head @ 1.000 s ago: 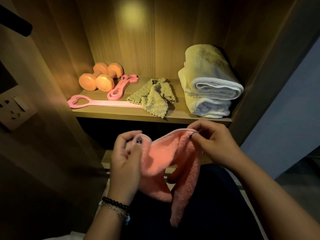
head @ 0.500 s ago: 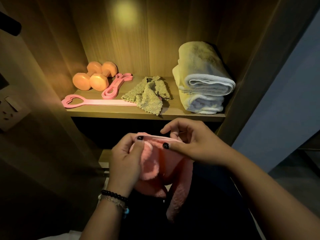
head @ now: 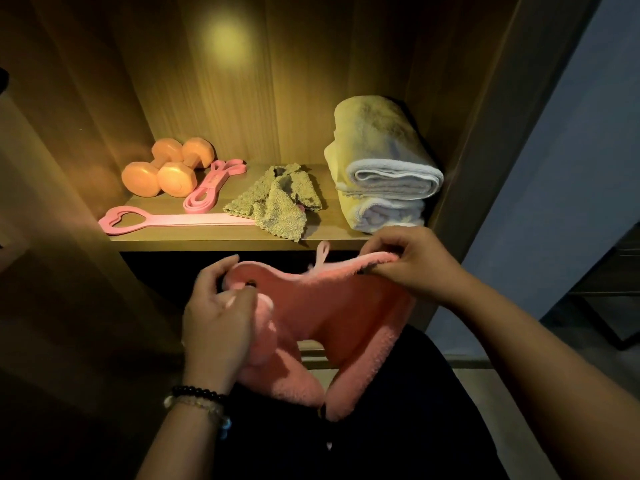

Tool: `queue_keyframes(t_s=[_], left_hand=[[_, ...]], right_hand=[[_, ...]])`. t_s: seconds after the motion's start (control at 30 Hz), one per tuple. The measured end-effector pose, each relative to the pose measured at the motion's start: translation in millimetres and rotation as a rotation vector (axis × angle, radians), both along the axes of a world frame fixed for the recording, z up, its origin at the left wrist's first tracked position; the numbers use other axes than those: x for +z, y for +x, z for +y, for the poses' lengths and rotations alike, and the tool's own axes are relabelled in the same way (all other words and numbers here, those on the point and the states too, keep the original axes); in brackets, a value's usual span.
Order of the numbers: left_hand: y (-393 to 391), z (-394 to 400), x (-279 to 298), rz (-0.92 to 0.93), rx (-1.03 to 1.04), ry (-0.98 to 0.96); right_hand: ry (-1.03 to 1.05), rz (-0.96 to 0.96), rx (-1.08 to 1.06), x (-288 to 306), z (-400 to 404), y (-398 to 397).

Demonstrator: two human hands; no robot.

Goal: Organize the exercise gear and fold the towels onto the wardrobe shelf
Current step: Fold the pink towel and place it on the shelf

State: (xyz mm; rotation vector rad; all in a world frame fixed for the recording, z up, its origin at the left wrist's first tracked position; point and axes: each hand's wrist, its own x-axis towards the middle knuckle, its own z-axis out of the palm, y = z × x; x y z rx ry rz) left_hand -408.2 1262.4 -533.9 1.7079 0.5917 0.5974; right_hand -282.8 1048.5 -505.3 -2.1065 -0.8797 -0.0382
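Observation:
A pink fleecy towel hangs stretched between my hands in front of the wardrobe shelf. My left hand grips its left corner. My right hand pinches its upper right edge, and a small loop sticks up from that edge. On the shelf lie two orange dumbbells at the left, a pink resistance band beside them, a long pink heart-handled strap along the front, and a crumpled olive cloth in the middle. Two folded white towels are stacked at the right.
Wooden wardrobe walls close in on the left and right of the shelf. A lower shelf edge shows behind the pink towel. A blue-grey wall lies to the right. My dark-clothed lap is at the bottom.
My hands have moved apart, the right one going right and up, and the bunched pink towel is now spread wide between them.

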Motion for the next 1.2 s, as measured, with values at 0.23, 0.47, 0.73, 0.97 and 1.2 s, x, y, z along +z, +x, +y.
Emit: queue_keyframes(t_s=[0.23, 0.47, 0.73, 0.97, 1.2], left_hand=[[0.8, -27.6, 1.9, 0.088, -0.458, 0.424], [9.2, -15.1, -11.5, 0.020, -0.091, 0.340], [1.0, 19.7, -25.2, 0.105, 0.172, 0.091], [-1.9, -22.5, -13.9, 0.109, -0.433, 0.209], [7.8, -24.5, -25.9, 0.057, -0.252, 0.355]], right_hand=[[-0.112, -0.141, 0.179, 7.2, 26.8, -17.5], [-0.179, -0.049, 0.105, -1.1, 10.7, -7.6], [0.019, 0.114, -0.166, -34.8, -25.2, 11.8], [-0.037, 0.014, 0.091, -20.0, 5.8, -8.3], [-0.094, 0.038, 0.159, -14.0, 12.1, -12.0]])
